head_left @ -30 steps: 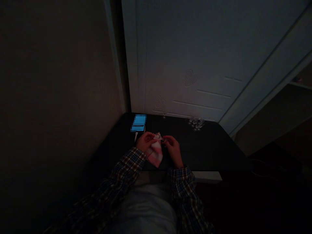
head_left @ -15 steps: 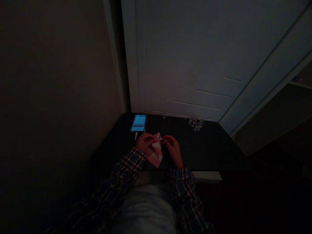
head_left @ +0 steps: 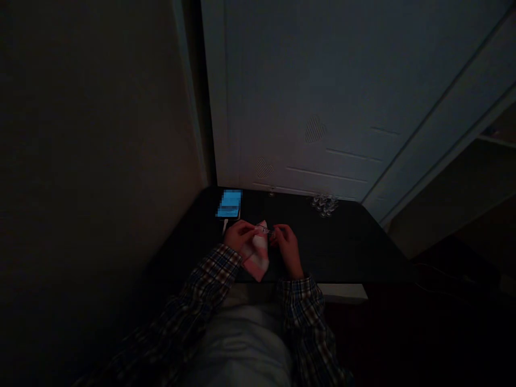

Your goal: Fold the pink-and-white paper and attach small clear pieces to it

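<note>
My left hand (head_left: 237,236) is closed, thumb and fingers pinching a pink-and-white cloth (head_left: 258,262) that hangs down toward the table's front edge. At the cloth's upper end is a small clear, shiny piece (head_left: 264,230), held between both hands. My right hand (head_left: 288,246) pinches the right end of this piece, its thumb and forefinger together just beside the cloth. Dim light hides the piece's exact kind. A heap of similar clear, shiny pieces (head_left: 324,205) lies at the back right, and a single one (head_left: 271,191) stands near the back edge.
A lit phone (head_left: 229,205) with a white cable (head_left: 224,225) rests at the back left of the dark table (head_left: 342,247). Behind the table rises a white panel (head_left: 282,97) with raised hearts. A brown wall (head_left: 100,134) stands at left. Below the front edge, a white box-like shape (head_left: 344,292) shows.
The clear piece shows more plainly between my hands. The cloth's lower tip has shifted slightly down and left, and my right hand's fingers have moved a little to the right.
</note>
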The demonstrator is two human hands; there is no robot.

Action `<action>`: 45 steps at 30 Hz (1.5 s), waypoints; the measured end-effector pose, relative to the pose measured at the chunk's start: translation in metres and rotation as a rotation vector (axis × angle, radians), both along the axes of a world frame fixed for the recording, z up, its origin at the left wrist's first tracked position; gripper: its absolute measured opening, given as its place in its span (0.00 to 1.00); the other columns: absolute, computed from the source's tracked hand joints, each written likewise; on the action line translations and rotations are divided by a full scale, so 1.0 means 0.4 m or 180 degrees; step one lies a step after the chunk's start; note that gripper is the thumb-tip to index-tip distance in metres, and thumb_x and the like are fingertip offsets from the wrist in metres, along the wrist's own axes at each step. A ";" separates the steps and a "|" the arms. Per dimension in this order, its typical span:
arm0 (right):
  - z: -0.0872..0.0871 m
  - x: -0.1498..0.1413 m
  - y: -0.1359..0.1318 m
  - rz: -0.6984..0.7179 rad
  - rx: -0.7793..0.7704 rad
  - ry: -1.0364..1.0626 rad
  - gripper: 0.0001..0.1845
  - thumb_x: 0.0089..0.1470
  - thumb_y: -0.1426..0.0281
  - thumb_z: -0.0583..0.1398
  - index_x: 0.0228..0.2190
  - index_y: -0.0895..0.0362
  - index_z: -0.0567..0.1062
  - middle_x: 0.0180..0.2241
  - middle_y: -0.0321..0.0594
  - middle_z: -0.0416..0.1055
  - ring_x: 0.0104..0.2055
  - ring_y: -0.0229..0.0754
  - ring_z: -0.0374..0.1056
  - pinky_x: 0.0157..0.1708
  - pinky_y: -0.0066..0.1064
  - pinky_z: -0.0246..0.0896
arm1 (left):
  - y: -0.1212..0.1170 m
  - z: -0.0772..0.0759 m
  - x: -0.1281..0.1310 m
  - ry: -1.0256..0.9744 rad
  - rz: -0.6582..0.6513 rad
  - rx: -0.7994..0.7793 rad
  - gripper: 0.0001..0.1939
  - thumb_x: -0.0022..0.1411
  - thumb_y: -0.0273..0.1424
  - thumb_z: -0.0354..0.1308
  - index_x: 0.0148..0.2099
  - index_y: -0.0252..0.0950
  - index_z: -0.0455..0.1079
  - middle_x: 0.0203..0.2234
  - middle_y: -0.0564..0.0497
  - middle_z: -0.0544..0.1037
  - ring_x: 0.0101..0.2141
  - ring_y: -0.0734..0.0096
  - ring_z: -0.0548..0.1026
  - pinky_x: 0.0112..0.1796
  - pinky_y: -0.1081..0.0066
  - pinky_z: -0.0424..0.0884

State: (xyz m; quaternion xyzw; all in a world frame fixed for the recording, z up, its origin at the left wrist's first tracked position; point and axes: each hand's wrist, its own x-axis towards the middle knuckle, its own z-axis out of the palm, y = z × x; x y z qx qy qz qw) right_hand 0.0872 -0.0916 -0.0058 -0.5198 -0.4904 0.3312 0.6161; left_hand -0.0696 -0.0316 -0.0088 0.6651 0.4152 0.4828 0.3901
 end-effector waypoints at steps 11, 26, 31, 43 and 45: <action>-0.002 -0.007 0.000 0.0147 -0.0014 -0.0095 0.13 0.49 0.63 0.55 0.38 0.55 0.67 0.31 0.37 0.71 0.27 0.34 0.67 0.25 0.24 0.62 | 0.006 -0.005 -0.004 -0.0100 0.0218 -0.0062 0.09 0.43 0.38 0.59 0.25 0.37 0.71 0.24 0.52 0.72 0.29 0.68 0.70 0.32 0.68 0.67; -0.001 -0.008 -0.004 0.0300 -0.0012 -0.0127 0.14 0.46 0.68 0.57 0.39 0.54 0.66 0.33 0.38 0.71 0.33 0.37 0.69 0.30 0.28 0.64 | 0.009 -0.004 -0.003 -0.0219 -0.0070 0.0016 0.09 0.46 0.33 0.57 0.32 0.37 0.71 0.31 0.50 0.71 0.32 0.69 0.70 0.34 0.68 0.68; -0.003 -0.009 -0.002 0.0266 0.0002 -0.0190 0.13 0.46 0.71 0.56 0.37 0.54 0.66 0.33 0.37 0.72 0.31 0.37 0.69 0.29 0.27 0.64 | 0.005 -0.002 -0.003 -0.0117 -0.0039 0.0049 0.09 0.47 0.32 0.56 0.34 0.37 0.71 0.33 0.49 0.71 0.31 0.70 0.70 0.33 0.68 0.68; 0.002 -0.011 -0.008 0.0260 0.0009 -0.0341 0.13 0.47 0.70 0.55 0.38 0.55 0.66 0.32 0.36 0.71 0.30 0.36 0.69 0.28 0.25 0.63 | 0.011 -0.007 0.001 -0.0191 0.0123 -0.0330 0.12 0.44 0.33 0.59 0.34 0.35 0.68 0.30 0.50 0.73 0.30 0.69 0.71 0.32 0.68 0.68; 0.004 -0.011 -0.009 0.0265 0.0016 -0.0330 0.12 0.47 0.70 0.55 0.37 0.55 0.66 0.32 0.36 0.71 0.30 0.35 0.68 0.28 0.25 0.63 | 0.013 -0.007 -0.001 -0.0178 0.0095 -0.0307 0.11 0.44 0.34 0.58 0.33 0.35 0.69 0.29 0.50 0.73 0.30 0.69 0.71 0.32 0.68 0.68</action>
